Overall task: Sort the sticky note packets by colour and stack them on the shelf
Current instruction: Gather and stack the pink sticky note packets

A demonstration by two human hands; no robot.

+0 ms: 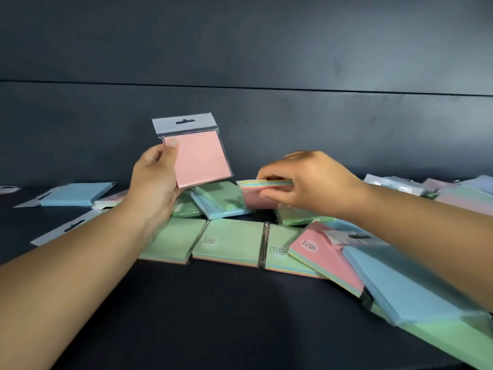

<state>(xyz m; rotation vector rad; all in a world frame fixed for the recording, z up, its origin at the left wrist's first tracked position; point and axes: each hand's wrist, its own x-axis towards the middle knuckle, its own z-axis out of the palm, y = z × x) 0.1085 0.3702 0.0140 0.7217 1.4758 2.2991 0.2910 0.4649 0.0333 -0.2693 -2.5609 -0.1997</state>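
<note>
My left hand [154, 180] holds a pink sticky note packet [201, 158] upright above the shelf, thumb on its front, its white hang tab at the top. My right hand [301, 180] pinches the top edge of a second pink packet [253, 197], tilted up off the pile, its edge showing several pastel layers. Below them a row of green packets [229, 241] lies flat on the dark shelf [213, 316]. A blue packet [76, 193] lies at the left.
More packets lie about: blue and green ones [221, 201] behind the row, a pink one [322, 252] and a large blue one [394, 284] under my right forearm, more pastel ones [458, 193] at the far right. A dark back wall [240, 76] rises behind.
</note>
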